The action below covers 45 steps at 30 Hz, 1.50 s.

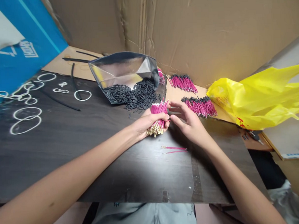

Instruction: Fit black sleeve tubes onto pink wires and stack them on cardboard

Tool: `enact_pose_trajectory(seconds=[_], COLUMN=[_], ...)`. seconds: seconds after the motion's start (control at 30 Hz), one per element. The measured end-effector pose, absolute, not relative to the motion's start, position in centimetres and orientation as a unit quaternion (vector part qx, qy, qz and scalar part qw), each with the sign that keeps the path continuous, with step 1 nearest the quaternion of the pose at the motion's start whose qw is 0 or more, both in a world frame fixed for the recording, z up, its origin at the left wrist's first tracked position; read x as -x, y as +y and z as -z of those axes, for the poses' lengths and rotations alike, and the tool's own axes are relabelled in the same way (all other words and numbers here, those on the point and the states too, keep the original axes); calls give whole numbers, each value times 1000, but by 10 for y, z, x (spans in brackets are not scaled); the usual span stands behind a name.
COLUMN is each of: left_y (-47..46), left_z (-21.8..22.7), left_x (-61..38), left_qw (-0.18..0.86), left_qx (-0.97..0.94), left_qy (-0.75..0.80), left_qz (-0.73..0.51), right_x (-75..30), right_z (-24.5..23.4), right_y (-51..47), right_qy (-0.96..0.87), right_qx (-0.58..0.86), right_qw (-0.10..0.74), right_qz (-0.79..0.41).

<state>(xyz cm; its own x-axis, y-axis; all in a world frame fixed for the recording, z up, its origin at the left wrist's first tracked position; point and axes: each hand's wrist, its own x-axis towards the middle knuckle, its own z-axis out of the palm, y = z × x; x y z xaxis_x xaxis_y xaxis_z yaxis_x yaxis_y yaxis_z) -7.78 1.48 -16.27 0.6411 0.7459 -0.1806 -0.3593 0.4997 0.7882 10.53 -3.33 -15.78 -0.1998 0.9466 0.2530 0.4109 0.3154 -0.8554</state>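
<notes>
A thick bundle of short pink wires [159, 108] with gold metal terminals at the lower end is gripped in my left hand [143, 123], its thumb across the front. My right hand [191, 125] is just to the right of the bundle. Its fingers are apart and reach toward the wires; no held object shows in it, though the fingertips partly overlap the bundle's edge. Below the hands, a few loose pink wires [175, 148] lie on the dark table [112, 173]. Behind the bundle, many short black tubes [138, 94] spill from an open silver-lined bag [126, 65].
Two piles of pink wires with black ends, a back pile [184, 83] and a front pile [201, 106], lie on cardboard at right. Beside them is a yellow plastic bag [258, 97]. White rubber bands [26, 120] and black tubing [61, 104] lie at left. Cardboard walls [210, 30] stand behind.
</notes>
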Motion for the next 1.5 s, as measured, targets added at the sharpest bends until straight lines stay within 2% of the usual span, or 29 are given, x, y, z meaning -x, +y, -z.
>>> enact_pose_trajectory(seconds=[0.1,0.27,0.4,0.53,0.73,0.87,0.93,1.0,1.1,1.17,1.3,1.5], left_y=[17,18,17,17,16,16,17,17,15,11,3,-3], left_z=[163,164,161,159,156,158,160,163,165,166,165,163], left_x=[78,78,77,77,79,78,78,77,76,75,73,74], left_qw=[822,821,822,815,779,750,740,727,696,667,571,478], left_qx=[-370,-356,-346,-353,-351,-380,-392,-414,-471,-508,-580,-662], left_qy=[263,274,275,276,318,340,338,331,324,330,362,382], left_qz=[-342,-352,-359,-368,-410,-422,-429,-436,-435,-434,-455,-432], right_x=[-107,-116,-116,-103,-71,-72,-81,-92,-100,-96,-80,-76], right_z=[161,155,157,160,159,161,163,164,163,162,166,176], right_y=[-40,-49,-48,-54,-65,-65,-63,-59,-55,-55,-59,-56], right_qy=[-715,-797,-835,-809,-792,-788,-771,-741,-682,-654,-660,-712], right_qx=[497,499,477,530,598,611,628,643,627,597,556,537], right_qw=[366,272,220,214,94,57,84,163,305,359,381,384], right_qz=[-329,-205,-163,-137,-78,-52,-60,-102,-220,-295,-331,-237])
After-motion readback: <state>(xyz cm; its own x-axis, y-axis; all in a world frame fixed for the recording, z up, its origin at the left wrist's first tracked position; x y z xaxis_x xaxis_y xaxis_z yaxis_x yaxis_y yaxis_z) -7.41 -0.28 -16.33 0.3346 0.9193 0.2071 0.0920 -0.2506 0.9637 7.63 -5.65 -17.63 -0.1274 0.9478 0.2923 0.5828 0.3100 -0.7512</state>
